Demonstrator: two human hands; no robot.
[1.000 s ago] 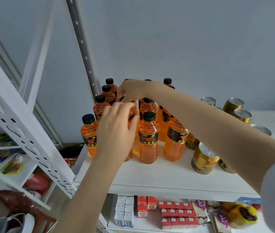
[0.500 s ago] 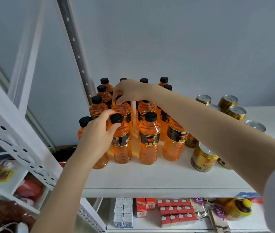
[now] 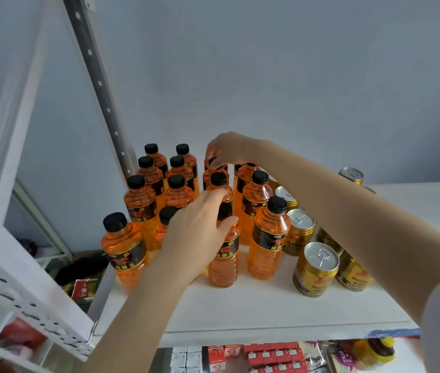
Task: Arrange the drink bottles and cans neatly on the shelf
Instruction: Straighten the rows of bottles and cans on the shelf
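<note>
Several orange drink bottles with black caps and dark labels stand in rows on the white shelf [image 3: 253, 313]. My left hand [image 3: 200, 232] wraps around the front-middle bottle [image 3: 224, 265], covering its upper part. My right hand [image 3: 227, 152] reaches over the rows and pinches the cap of a back-row bottle [image 3: 214, 170]. Another front bottle [image 3: 124, 251] stands at the left corner, and one more [image 3: 268, 238] stands right of the held one. Gold cans [image 3: 315, 270] with silver pull-tab tops are grouped to the right, partly hidden under my right forearm.
A perforated metal upright [image 3: 97, 84] rises behind the bottles at the left. A white perforated beam [image 3: 24, 286] crosses the lower left. Below the shelf sit small red and white boxes [image 3: 267, 356] and a yellow-capped jar [image 3: 375, 351]. A grey wall backs the shelf.
My left hand moved right from the front-left bottles onto the front-middle bottle. My right hand shifted right to a bottle cap farther back. The camera moved closer and tilted.
</note>
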